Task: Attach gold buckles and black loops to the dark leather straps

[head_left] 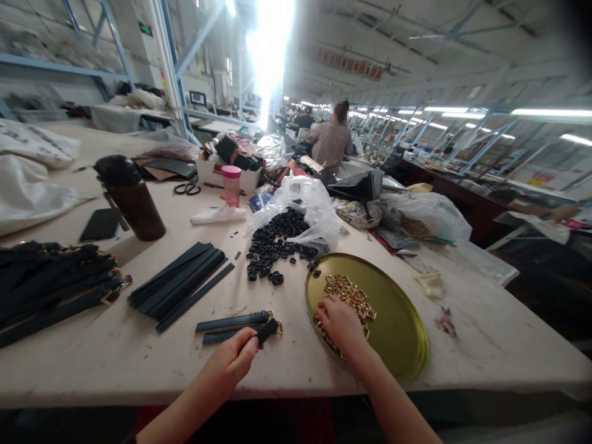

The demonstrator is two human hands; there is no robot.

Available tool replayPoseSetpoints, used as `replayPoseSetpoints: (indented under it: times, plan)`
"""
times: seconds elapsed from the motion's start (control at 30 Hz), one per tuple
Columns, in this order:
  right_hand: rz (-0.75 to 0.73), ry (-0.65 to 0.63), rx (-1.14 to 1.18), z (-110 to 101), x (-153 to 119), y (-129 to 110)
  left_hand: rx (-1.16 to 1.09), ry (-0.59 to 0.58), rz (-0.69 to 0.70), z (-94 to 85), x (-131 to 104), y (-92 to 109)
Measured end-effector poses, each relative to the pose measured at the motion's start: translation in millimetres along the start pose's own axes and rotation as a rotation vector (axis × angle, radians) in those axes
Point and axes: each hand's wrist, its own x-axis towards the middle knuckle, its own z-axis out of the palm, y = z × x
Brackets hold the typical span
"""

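My left hand (238, 354) pinches a short black strap (267, 331) near its end, just above the table. Under and beyond it lie black belt straps with gold buckles (234, 322). My right hand (340, 320) reaches into a pile of gold buckles (349, 293) on a round gold tray (401, 336). Its fingers are curled down and touch the pile; the fingertips are partly hidden, so what they pinch does not show. Left of my hands rests a stack of flat black strips (180, 280). Small black loops (272, 237) spill from a clear plastic bag (319, 216).
Finished-looking buckled straps (55, 283) are heaped at the far left. Behind them stand a dark bottle (134, 197) and a phone (99, 224). Scissors (187, 188), a pink-lidded cup (231, 187) and more plastic bags (425, 216) line the back. Another person (330, 142) is farther off.
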Motion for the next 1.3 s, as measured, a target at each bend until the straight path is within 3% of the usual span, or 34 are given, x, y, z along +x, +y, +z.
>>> replayPoseSetpoints:
  times: [0.13,0.37,0.67,0.83,0.9,1.0,1.07,1.13,1.23,1.3]
  plan:
    - [0.006,-0.095,-0.078,3,19,12,-0.010,-0.011,0.008,6.6,0,1]
    - [-0.030,-0.224,-0.052,-2,27,14,-0.024,-0.011,-0.023,10.4,-4,-2]
    - [-0.015,-0.240,0.190,-10,35,22,-0.022,-0.096,-0.040,14.0,-4,-3]
    - [-0.053,-0.231,0.559,-16,8,-15,-0.140,-0.009,-0.041,16.8,5,7]
    - [-0.049,-0.286,1.053,-9,-8,-39,-0.203,0.025,-0.017,18.6,10,13]
    - [0.005,-0.328,1.438,9,-25,-69,-0.242,0.100,-0.011,18.7,13,16]
    - [0.051,-0.292,1.472,23,-29,-80,-0.195,0.140,-0.009,16.9,10,15]
    - [0.059,-0.170,1.400,35,-29,-86,-0.119,0.154,-0.006,14.7,6,12]
    - [-0.008,0.004,1.271,43,-26,-89,-0.026,0.161,0.005,11.7,1,11]
    - [-0.066,0.017,1.241,42,-28,-90,0.006,0.172,0.002,9.5,1,11]
